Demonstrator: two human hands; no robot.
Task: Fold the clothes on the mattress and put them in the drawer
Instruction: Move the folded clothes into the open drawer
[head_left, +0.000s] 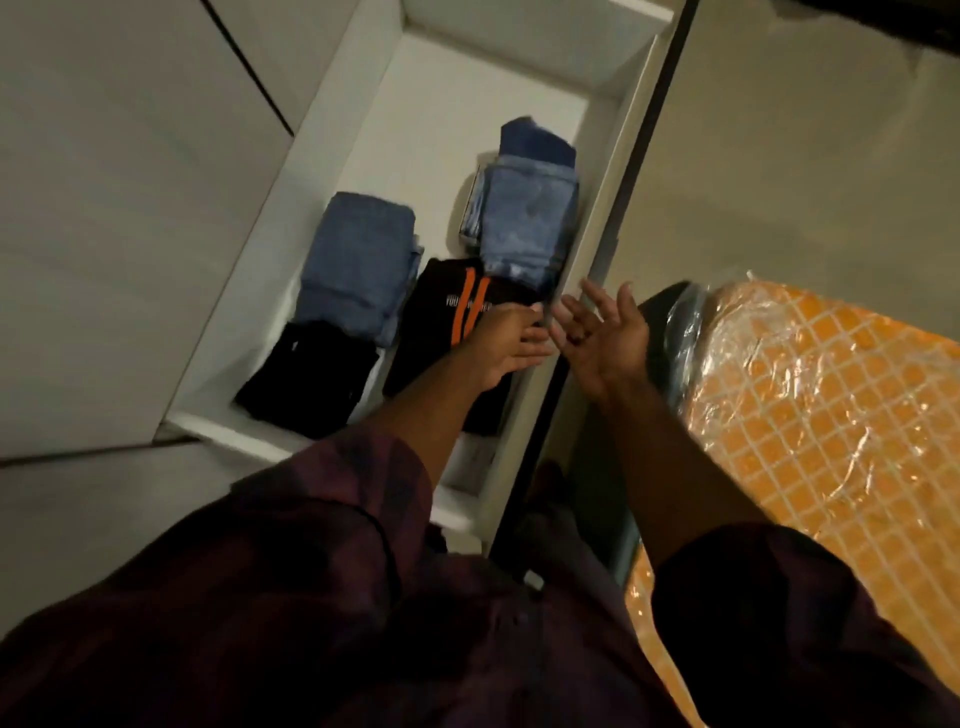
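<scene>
Head | left hand (506, 343) over drawer (447, 135), fingers (531, 344) straight | right hand (605, 338) fingers spread

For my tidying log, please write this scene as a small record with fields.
drawer: white, open
left row: folded light-blue jeans, plain black garment
right row: dark-blue garment, second light-blue jeans, black garment with orange stripes
left hand: open, over the striped garment
right hand: open, palm showing, beside the drawer's edge
mattress: orange checked, plastic-wrapped

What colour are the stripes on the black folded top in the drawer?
Orange stripes, seen in the head view.
</scene>
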